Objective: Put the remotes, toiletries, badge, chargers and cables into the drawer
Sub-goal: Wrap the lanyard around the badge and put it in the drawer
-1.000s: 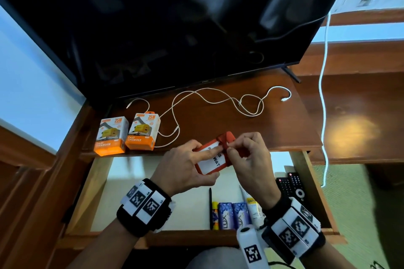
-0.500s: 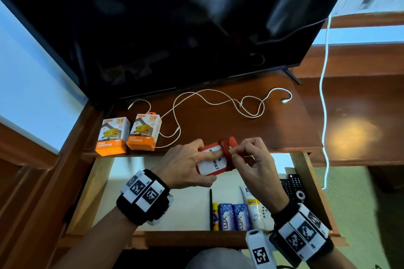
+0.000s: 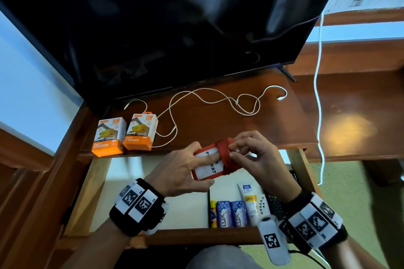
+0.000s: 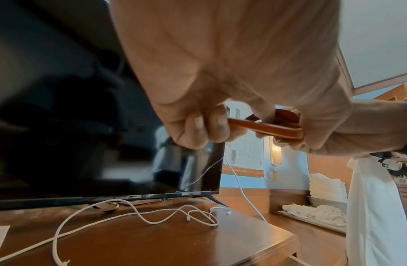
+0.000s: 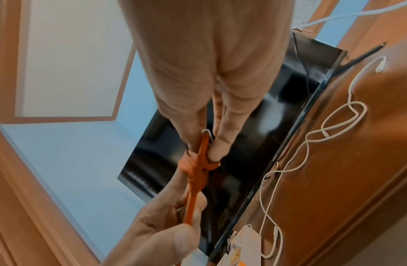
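Observation:
Both hands hold an orange badge (image 3: 208, 167) with a white label above the open drawer (image 3: 181, 235). My left hand (image 3: 185, 168) grips its lower end, thumb underneath, fingers across the label. My right hand (image 3: 247, 150) pinches the orange strap (image 3: 224, 152) wound round the badge's upper end. Edge-on, the badge (image 4: 266, 126) shows in the left wrist view; the strap (image 5: 198, 163) shows in the right wrist view. Two orange charger boxes (image 3: 125, 134) and a loose white cable (image 3: 209, 102) lie on the desk top (image 3: 218, 131). In the drawer lie toiletries (image 3: 237, 207) and remotes (image 3: 270, 203).
A large black TV (image 3: 175, 24) stands at the back of the desk. Another white cable (image 3: 318, 85) hangs down at the right. Folded white towels (image 4: 328, 187) sit on a side shelf. The drawer's left half shows bare pale lining (image 3: 135, 181).
The hands and badge have shifted slightly lower and to the right; my right fingers keep working the strap round the badge's end. Nothing else moved.

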